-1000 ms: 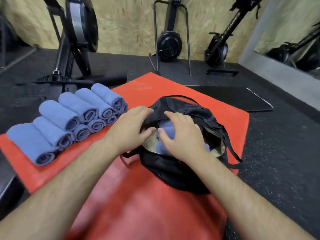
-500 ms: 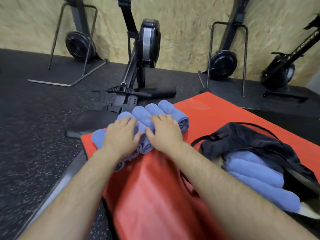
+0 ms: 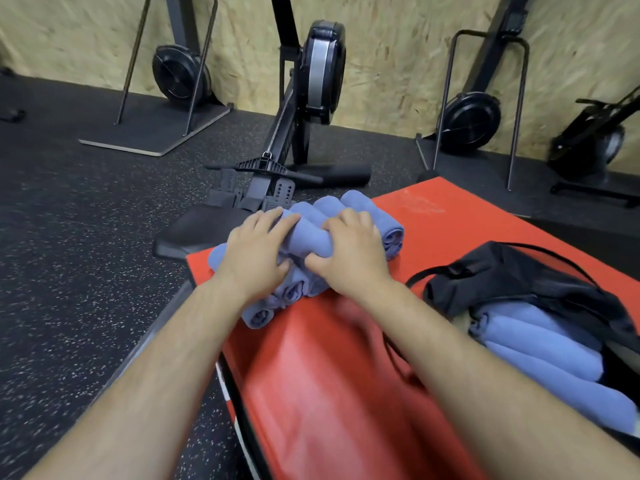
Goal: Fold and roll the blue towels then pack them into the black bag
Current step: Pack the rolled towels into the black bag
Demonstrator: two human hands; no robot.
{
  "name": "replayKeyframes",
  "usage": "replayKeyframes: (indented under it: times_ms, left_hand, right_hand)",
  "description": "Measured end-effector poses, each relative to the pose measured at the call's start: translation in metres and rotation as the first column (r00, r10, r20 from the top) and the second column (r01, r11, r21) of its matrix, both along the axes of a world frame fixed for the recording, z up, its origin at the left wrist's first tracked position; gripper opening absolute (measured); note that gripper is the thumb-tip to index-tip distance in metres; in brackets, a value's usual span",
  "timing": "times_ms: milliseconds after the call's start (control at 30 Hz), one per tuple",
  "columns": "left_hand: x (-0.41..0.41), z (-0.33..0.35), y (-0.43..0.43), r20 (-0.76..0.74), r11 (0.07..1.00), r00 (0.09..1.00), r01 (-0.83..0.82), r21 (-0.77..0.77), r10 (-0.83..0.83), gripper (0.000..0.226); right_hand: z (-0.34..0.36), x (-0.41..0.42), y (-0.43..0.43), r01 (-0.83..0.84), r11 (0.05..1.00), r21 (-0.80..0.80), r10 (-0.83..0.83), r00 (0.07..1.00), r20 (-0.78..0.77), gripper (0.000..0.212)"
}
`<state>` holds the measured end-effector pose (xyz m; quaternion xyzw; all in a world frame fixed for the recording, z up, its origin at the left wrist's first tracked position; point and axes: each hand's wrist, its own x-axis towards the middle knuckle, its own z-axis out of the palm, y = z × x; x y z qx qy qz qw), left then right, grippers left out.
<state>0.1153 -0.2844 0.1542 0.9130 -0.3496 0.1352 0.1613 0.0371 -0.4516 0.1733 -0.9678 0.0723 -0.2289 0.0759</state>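
Note:
Several rolled blue towels (image 3: 388, 223) lie stacked at the left corner of a red mat (image 3: 446, 233). My left hand (image 3: 258, 251) and my right hand (image 3: 349, 254) both grip one rolled towel (image 3: 306, 237) on top of the stack, fingers curled over it and thumbs underneath. The black bag (image 3: 519, 282) lies open on the mat at the right, apart from my hands. Inside it, three rolled blue towels (image 3: 540, 355) lie side by side.
A rowing machine (image 3: 308, 109) stands just beyond the towel stack, its seat rail reaching the mat's corner. More black exercise machines (image 3: 474, 116) line the chipboard wall. Black speckled rubber floor (image 3: 76, 244) spreads to the left.
My hands left the bag's opening and went left to the towel stack. My fingers now curl round one top roll, which has lifted slightly. The view swung left.

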Motion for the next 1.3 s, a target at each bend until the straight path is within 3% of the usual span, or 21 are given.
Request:
replayKeyframes:
  times_ms: [133, 267, 367, 533, 800, 1000, 1133, 1300]
  left_hand:
    - [-0.030, 0.025, -0.014, -0.037, 0.959, 0.976, 0.204, -0.195, -0.215, 0.072]
    - [-0.088, 0.033, -0.053, -0.210, 0.843, 0.828, 0.459, -0.279, -0.520, 0.054]
    - [-0.129, 0.026, -0.091, -0.258, 0.776, 0.732, 0.582, -0.245, -0.630, 0.060]
    - [-0.178, 0.014, -0.141, -0.401, 0.758, 0.656, 0.626, -0.184, -0.639, 0.044]
    - [-0.206, -0.007, -0.183, -0.476, 0.751, 0.632, 0.653, -0.098, -0.611, 0.050]
    - [-0.202, -0.012, -0.198, -0.545, 0.752, 0.615, 0.657, -0.045, -0.570, 0.052]
    - [-0.203, -0.020, -0.206, -0.562, 0.733, 0.611, 0.680, 0.012, -0.558, 0.058]
    - [-0.208, -0.021, -0.213, -0.515, 0.694, 0.639, 0.712, 0.112, -0.572, 0.049]
  right_hand:
    - [0.024, -0.086, -0.039, -0.208, 0.922, 0.327, 0.186, 0.978, 0.097, 0.038]
    - [0.040, -0.182, -0.073, -0.116, 0.873, 0.475, 0.129, 0.992, 0.006, 0.034]
    - [0.035, -0.243, -0.101, 0.006, 0.864, 0.503, 0.055, 0.993, -0.107, 0.039]
    - [0.016, -0.307, -0.145, 0.216, 0.870, 0.443, -0.084, 0.950, -0.299, 0.057]
    - [-0.011, -0.345, -0.177, 0.311, 0.891, 0.331, -0.136, 0.878, -0.459, 0.037]
    - [-0.019, -0.348, -0.190, 0.345, 0.886, 0.310, -0.167, 0.861, -0.480, 0.049]
    - [-0.020, -0.348, -0.198, 0.363, 0.883, 0.298, -0.176, 0.844, -0.507, 0.049]
    - [-0.024, -0.345, -0.199, 0.393, 0.880, 0.265, -0.211, 0.825, -0.524, 0.041]
